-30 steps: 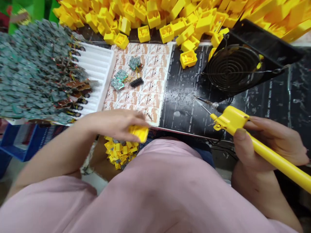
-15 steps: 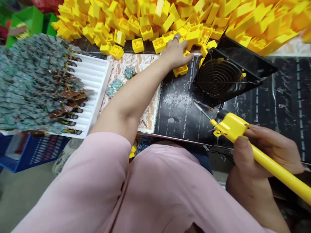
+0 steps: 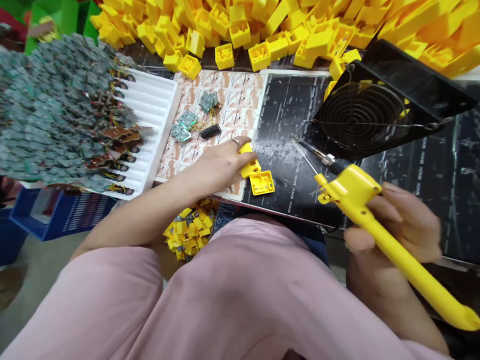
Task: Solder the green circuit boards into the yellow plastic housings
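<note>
My left hand (image 3: 223, 167) is closed on a yellow plastic housing (image 3: 247, 162) low over the work surface, its fingers partly covering it. The housing's other part (image 3: 262, 183), an open box with small metal pieces inside, sits just right of the fingers. In my right hand (image 3: 403, 225) is a yellow soldering iron (image 3: 375, 215), gripped round its handle. Its tip and thin solder feed tube point left over the black mat, with nothing touching them. Beyond my left hand lie several small green circuit boards (image 3: 187, 119) and a black ribbed part (image 3: 210, 131).
Yellow housings (image 3: 240, 32) are heaped along the back. A black fan (image 3: 352, 117) stands on the black mat (image 3: 285, 112). At left, a white ribbed tray (image 3: 150, 115) bears piled circuit boards (image 3: 67, 110). Below the edge are a blue crate (image 3: 71, 212) and more yellow pieces (image 3: 189, 230).
My left hand has come back from the yellow heap to the front of the work surface, bringing a yellow housing. My right hand keeps the soldering iron, shifted slightly.
</note>
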{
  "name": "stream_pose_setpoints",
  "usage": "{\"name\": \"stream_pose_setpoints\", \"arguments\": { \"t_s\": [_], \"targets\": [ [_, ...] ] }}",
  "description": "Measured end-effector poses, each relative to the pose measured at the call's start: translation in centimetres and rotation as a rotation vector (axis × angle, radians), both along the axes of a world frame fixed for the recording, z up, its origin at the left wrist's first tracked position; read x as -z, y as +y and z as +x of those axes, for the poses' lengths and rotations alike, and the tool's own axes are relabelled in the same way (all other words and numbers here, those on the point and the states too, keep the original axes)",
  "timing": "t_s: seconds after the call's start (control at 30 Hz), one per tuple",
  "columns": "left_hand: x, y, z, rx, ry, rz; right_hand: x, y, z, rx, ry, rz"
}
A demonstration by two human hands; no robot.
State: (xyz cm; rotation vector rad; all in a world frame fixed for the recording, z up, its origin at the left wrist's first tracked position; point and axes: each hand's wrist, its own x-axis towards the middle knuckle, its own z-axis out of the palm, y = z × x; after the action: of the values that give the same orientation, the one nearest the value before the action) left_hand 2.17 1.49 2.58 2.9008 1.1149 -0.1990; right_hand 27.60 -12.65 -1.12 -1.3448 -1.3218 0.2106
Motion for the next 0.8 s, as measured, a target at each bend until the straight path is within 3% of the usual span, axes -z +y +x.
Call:
{"name": "stream_pose_setpoints", "arguments": {
  "t_s": [0.13, 0.23, 0.37, 0.5, 0.6, 0.67, 0.8],
  "targets": [
    [1.2, -1.0, -4.1, 0.016, -0.138, 0.224, -0.7, 0.7, -0.8, -0.239, -0.201, -0.046],
    [1.5, -2.0, -5.2, 0.063, -0.172, 0.263, -0.5, 1.7, -1.1, -0.303, -0.371, -0.014],
    [2.0, -2.5, -3.5, -0.009, -0.195, 0.221, 0.1, 3.6, -2.5, -0.341, -0.374, -0.036],
    [2.5, -1.4, -1.2, -0.055, -0.138, 0.121, 1.1, 5.6, -4.5, -0.453, -0.469, -0.063],
    [1.3, -0.2, -0.9, -0.015, -0.116, 0.094, 2.0, 6.1, -4.9, -0.534, -0.543, -0.094],
    [-0.3, 0.2, -1.0, 0.009, -0.07, 0.103, 2.2, 5.8, -4.5, -0.476, -0.593, -0.073],
    [-2.4, -0.7, -0.2, 0.097, 0.067, 0.132, 1.6, 4.7, -3.0, -0.194, -0.766, 0.047]
  ]
}}
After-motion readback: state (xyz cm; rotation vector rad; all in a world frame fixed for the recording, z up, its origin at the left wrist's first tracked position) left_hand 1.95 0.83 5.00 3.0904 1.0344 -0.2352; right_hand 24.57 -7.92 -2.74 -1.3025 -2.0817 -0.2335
